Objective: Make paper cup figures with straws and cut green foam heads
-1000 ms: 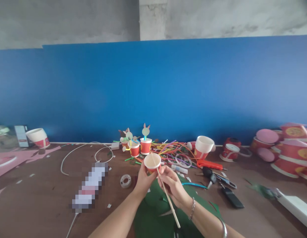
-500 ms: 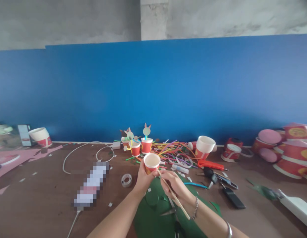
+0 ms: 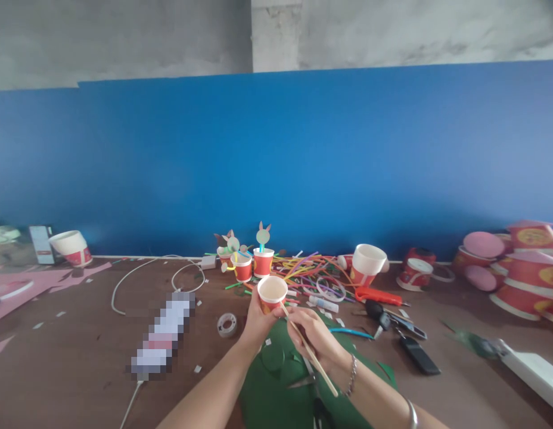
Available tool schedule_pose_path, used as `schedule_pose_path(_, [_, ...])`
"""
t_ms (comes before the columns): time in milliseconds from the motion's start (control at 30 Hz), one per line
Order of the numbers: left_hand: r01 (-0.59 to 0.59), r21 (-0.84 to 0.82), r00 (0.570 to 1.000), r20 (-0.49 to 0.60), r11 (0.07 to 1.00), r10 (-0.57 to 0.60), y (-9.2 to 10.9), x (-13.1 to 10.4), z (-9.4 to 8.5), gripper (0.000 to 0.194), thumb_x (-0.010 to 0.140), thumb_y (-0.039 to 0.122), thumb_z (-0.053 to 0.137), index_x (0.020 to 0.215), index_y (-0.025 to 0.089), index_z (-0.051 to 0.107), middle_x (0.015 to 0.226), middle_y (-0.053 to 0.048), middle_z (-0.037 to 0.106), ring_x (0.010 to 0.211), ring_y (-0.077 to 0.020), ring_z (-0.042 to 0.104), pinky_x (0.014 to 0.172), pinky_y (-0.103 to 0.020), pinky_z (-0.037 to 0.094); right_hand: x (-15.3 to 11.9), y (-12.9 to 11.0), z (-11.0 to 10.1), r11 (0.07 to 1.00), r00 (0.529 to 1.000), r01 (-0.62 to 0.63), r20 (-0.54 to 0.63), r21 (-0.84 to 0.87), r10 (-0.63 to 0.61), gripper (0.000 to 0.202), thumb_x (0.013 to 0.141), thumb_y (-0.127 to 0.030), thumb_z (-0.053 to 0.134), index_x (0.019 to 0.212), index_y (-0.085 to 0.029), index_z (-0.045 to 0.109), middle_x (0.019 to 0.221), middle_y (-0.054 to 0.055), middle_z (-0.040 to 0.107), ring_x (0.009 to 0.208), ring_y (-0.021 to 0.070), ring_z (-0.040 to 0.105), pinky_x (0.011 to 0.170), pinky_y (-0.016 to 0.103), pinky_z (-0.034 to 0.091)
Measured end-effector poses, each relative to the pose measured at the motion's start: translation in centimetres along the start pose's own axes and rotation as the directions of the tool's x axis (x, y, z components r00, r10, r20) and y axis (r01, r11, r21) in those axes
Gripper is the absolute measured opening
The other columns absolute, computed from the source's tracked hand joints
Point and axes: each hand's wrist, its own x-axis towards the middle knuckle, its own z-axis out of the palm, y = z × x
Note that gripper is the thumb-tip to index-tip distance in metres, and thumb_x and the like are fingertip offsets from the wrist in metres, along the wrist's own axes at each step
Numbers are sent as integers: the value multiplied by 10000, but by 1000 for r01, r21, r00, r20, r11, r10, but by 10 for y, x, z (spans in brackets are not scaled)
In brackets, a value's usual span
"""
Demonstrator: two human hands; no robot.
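In my left hand [image 3: 257, 325] is a red paper cup [image 3: 272, 291] with a white inside, its mouth turned up toward me. My right hand [image 3: 313, 333] grips a thin pale wooden stick [image 3: 316, 364], slanted so that its upper end meets the side of the cup just below the rim. Fingertips of both hands come close together at the cup's lower right. Beneath the hands lies a green sheet [image 3: 272, 393], with a pair of scissors [image 3: 310, 381] on it, partly hidden by my right hand and wrist.
Behind the cup stand decorated paper cups [image 3: 263, 262] and a pile of coloured pipe-cleaner-like strips [image 3: 303, 268]. A tape roll [image 3: 227, 325] and a blurred-out phone [image 3: 164, 333] lie left. Rightward are a white-topped cup [image 3: 368, 265], an orange-handled tool [image 3: 379, 296], keys [image 3: 378, 316] and red cup structures [image 3: 522, 280].
Almost nothing differs. The whole view has shifted very slightly, and the stick's lower end sits a little further left; both hands keep their hold.
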Motion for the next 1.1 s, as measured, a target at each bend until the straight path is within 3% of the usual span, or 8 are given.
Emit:
schedule_pose_path(167, [8,-12,1000,7,1000,-8,5,-1,2,878,510,476,825,1244,200,432,1230,-127,563,1101,-271,544,948,-365,406,-1,1,2,1000,1000,19,-2,-8,-19,241,727,-402,531,638,-183,484,325,-96,370,233,31,202,257,177,87])
schedule_pose_path(433, [-18,90,1000,27,996,16,9,-5,8,779,571,459,796,1217,187,456,1129,-116,605,1032,-257,578,917,-376,432,-2,3,12,997,993,73,-99,19,-71,447,654,-576,617,790,-162,518,327,-135,296,259,24,170,279,181,66])
schedule_pose_path(600, [-63,138,998,11,988,62,9,-5,9,727,578,424,793,1193,199,478,1082,-88,620,988,-237,590,898,-367,444,1,10,13,987,995,94,-58,130,-87,454,632,-578,650,764,-170,501,320,-140,294,243,23,167,271,184,67])
schedule_pose_path(767, [-88,149,996,20,985,86,15,-6,11,717,610,435,768,1210,187,465,1121,-110,601,1025,-248,579,915,-375,434,0,6,8,964,999,24,21,265,-31,361,655,-466,671,789,-171,512,338,-151,252,272,14,121,284,173,60])
schedule_pose_path(867, [-86,193,996,16,977,84,17,-8,12,708,616,421,768,1213,198,460,1103,-97,611,1006,-240,586,913,-380,437,2,5,6,981,999,36,3,189,-37,374,657,-498,651,769,-175,500,329,-148,267,260,18,132,280,182,53])
schedule_pose_path(1000, [-101,208,995,40,973,95,15,-8,12,724,611,429,770,1215,191,450,1099,-102,615,1000,-241,589,913,-381,439,9,7,3,995,992,86,-89,-49,-90,427,646,-572,630,704,-176,481,319,-131,306,245,26,206,280,188,75])
schedule_pose_path(1100, [-102,185,994,48,977,94,14,-7,13,731,611,438,768,1217,190,443,1118,-107,609,1019,-244,585,915,-376,439,11,8,2,992,989,98,-99,-80,-106,426,646,-570,633,682,-172,486,320,-127,305,255,25,235,292,185,92])
